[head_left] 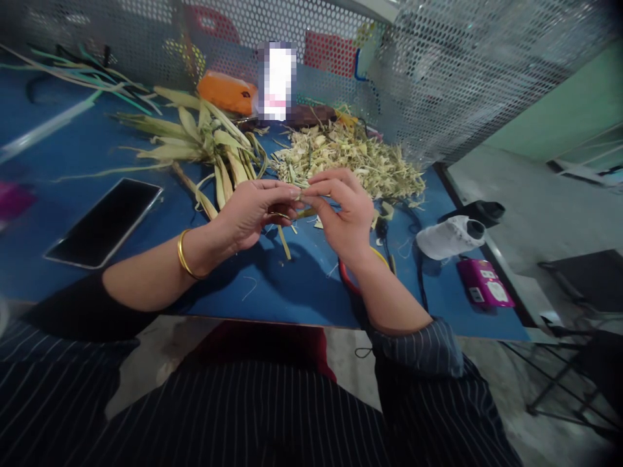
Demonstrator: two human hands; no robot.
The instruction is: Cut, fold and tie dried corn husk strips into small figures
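Above the blue table (302,298), my left hand (250,211) and my right hand (344,220) meet fingertip to fingertip. Both are closed in a pinch on a small, pale strip of corn husk (300,196), mostly hidden by the fingers. A narrow husk piece (283,244) shows below my left hand. Just beyond my hands, whole corn husks (214,139) lie spread to the left. A heap of small husk pieces (355,155) lies behind my right hand.
A phone (104,224) lies at left. On the right are a white thread cone (450,237), a purple pack (485,283) and a dark cable. Red-and-yellow rings, perhaps scissor handles, sit under my right wrist. An orange packet (226,93) lies before the perforated metal screen (331,26).
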